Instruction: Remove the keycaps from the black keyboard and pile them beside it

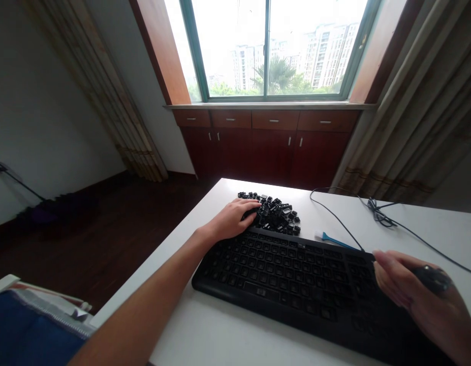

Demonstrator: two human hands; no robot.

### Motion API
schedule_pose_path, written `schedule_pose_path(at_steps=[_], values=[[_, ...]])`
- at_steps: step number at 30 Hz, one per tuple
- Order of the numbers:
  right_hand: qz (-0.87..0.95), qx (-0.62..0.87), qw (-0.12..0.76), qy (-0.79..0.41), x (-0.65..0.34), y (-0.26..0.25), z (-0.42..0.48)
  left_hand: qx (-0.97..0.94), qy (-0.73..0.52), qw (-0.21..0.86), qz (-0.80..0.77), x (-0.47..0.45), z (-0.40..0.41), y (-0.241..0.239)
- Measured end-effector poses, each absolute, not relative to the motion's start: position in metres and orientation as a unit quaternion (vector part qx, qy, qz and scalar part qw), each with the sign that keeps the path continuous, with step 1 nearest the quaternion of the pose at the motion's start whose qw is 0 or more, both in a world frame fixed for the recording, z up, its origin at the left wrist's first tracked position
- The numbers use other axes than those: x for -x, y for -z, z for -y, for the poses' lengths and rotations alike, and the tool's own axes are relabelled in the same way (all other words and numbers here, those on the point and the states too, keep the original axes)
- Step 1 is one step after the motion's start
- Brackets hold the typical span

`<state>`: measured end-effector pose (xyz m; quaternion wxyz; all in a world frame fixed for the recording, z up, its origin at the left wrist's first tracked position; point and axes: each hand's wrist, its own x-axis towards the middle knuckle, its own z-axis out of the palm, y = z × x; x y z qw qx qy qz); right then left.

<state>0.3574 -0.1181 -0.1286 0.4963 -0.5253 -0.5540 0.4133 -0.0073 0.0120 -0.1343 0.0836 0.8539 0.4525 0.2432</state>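
Note:
A black keyboard (273, 264) with its keycaps off lies across the white table. Behind its left half is a heap of loose black keycaps (279, 216). My left hand (235, 217) reaches over the keyboard's far left corner and rests at the left side of this heap, fingers stretched over the caps and thumb apart. Over the right end of the keyboard, my right hand (414, 284) is closed around a tool with a dark, rounded handle (433, 278). The tool's working end is hidden, so its kind does not show.
A blue brush (334, 240) with pale bristles lies behind the keyboard. The black cable (380, 216) runs back in a tied bundle on the white table (182, 335). A chair with blue cloth (33, 330) stands at the lower left. Cabinets (273, 152) line the window wall.

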Motion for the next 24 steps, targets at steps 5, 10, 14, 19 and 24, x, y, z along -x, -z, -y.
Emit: schedule_pose_path(at_steps=[5,10,14,19,24], values=[[0.563,0.53,0.483,-0.412,-0.3606,0.1314,0.1176,-0.864,-0.24,0.093,-0.433,0.0049,-0.0085,0.1328],[0.567,0.536,0.475,-0.407,-0.3611,0.1319,0.1181,-0.863,-0.255,0.11,-0.422,0.004,-0.0103,0.1318],[0.564,0.54,0.473,-0.408,-0.3591,0.1303,0.1181,-0.856,-0.273,0.114,-0.424,0.0051,-0.0113,0.1341],[0.574,0.541,0.466,-0.402,-0.358,0.1308,0.1177,-0.839,-0.301,0.116,-0.439,0.0066,-0.0119,0.1349],[0.585,0.537,0.465,-0.392,-0.3579,0.1309,0.1175,-0.801,-0.354,0.134,-0.464,-0.0029,-0.0068,0.1274]])
